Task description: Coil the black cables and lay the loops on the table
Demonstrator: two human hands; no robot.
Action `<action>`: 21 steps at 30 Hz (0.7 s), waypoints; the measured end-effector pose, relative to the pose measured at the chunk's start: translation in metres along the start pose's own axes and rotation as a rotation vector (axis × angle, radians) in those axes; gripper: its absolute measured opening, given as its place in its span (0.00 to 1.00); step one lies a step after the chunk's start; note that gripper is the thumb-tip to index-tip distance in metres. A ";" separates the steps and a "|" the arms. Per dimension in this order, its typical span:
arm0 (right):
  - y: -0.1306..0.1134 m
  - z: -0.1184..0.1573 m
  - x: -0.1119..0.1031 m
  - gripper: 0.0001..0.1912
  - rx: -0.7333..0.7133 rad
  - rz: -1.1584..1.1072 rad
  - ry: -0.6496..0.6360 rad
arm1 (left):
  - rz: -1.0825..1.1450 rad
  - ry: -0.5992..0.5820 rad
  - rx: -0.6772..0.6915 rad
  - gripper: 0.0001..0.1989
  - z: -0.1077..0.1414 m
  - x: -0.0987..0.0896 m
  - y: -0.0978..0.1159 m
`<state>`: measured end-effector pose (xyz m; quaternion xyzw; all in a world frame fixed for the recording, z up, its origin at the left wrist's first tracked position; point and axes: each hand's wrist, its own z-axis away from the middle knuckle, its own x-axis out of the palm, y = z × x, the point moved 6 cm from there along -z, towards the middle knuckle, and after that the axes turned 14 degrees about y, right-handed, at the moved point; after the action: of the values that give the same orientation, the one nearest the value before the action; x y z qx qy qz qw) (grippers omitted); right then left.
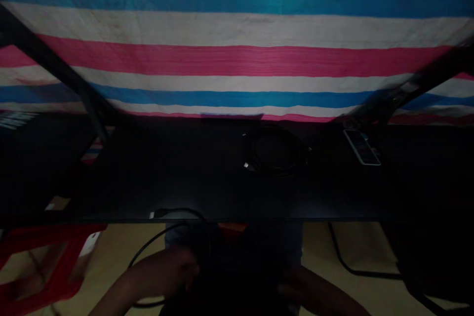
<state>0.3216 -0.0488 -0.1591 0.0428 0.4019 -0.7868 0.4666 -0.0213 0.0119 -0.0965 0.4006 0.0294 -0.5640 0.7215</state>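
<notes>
Low in the view, my left hand (174, 269) is closed in front of my lap, its fingers curled in shadow. A black cable (142, 247) loops round behind my left wrist, and its plug (158, 214) lies on the near edge of the black table (148, 173). The cable seems to run into my left hand, though the grip itself is dark. My right hand (296, 284) is also in front of my lap, with curled fingers; what it holds, if anything, is lost in the dark. A coiled black cable (248, 150) with metal-ended plugs rests on the table.
A phone (363, 148) lies toward the table's right side. Behind the table hangs a striped sheet (237, 59), framed by slanting dark bars (55, 66). At the lower left stands a red plastic stool (62, 266). A black tube (370, 273) bends near the floor at right.
</notes>
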 end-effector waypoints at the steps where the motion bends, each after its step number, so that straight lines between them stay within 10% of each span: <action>1: -0.023 -0.006 -0.002 0.19 -0.036 -0.028 0.000 | -0.006 -0.017 0.014 0.19 -0.006 -0.004 0.013; 7: -0.114 -0.054 -0.009 0.22 -0.214 -0.092 0.090 | -0.088 0.156 0.190 0.14 -0.032 -0.032 0.075; 14: -0.093 -0.066 -0.035 0.17 -0.151 0.201 0.127 | -0.017 0.002 0.099 0.15 -0.015 -0.041 0.048; 21: -0.118 -0.054 -0.036 0.23 -0.262 -0.128 -0.118 | -0.078 0.057 0.133 0.17 -0.010 -0.057 0.060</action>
<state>0.2346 0.0409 -0.1101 -0.0906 0.4749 -0.7567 0.4401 0.0119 0.0660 -0.0426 0.4622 0.0279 -0.5807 0.6696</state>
